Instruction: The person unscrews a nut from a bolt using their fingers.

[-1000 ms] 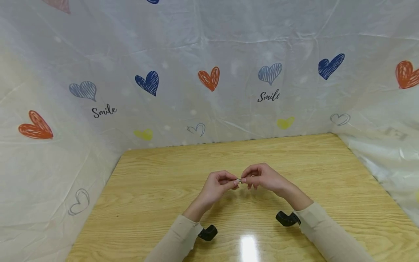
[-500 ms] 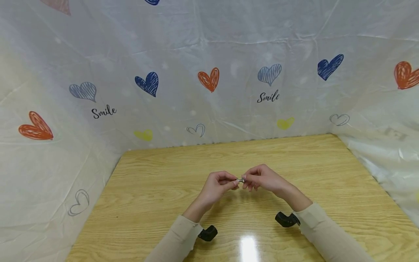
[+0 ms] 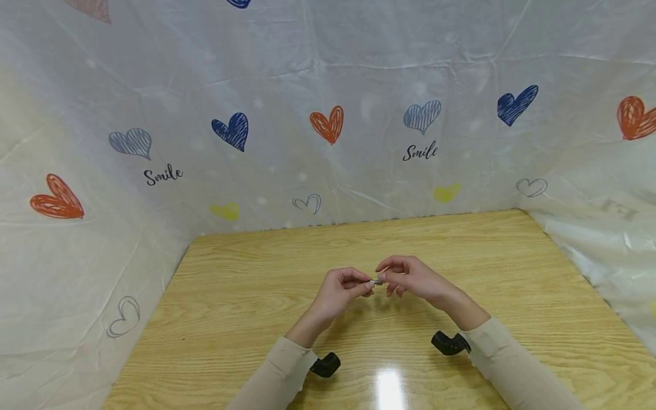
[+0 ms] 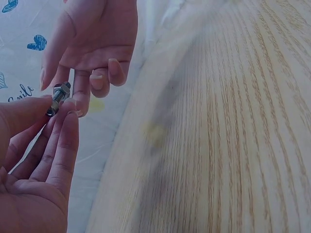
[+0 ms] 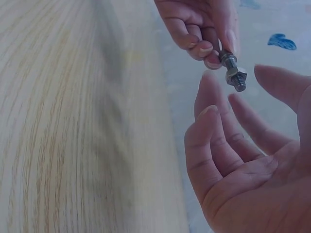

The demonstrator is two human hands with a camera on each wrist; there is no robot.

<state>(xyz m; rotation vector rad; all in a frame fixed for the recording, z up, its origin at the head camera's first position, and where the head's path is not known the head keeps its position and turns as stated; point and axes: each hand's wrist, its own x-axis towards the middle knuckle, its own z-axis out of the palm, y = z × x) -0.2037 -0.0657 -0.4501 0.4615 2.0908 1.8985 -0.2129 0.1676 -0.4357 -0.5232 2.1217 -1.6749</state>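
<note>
A small silver metal bolt (image 5: 232,61) lies between the two hands, over the middle of the table. My left hand (image 3: 338,291) pinches its head end between thumb and fingertips. A hex nut (image 5: 236,76) sits on the threaded shank, and a short length of thread sticks out past it. My right hand (image 3: 417,279) is around the nut end with thumb and fingers spread; in the right wrist view a gap shows between them and the nut. The left fingertips hide part of the bolt's head.
The hands are above a wood-grain table (image 3: 246,319). White sheeting (image 3: 359,171) printed with hearts and "Smile" stands behind it and at both sides. Black curved wrist mounts (image 3: 451,343) stick out from the beige sleeves (image 3: 517,364).
The right thumb and fingers have worked at the nut end, closing on it and then parting, with the forefinger now lifted away. My left hand keeps its grip on the bolt in the same place.
</note>
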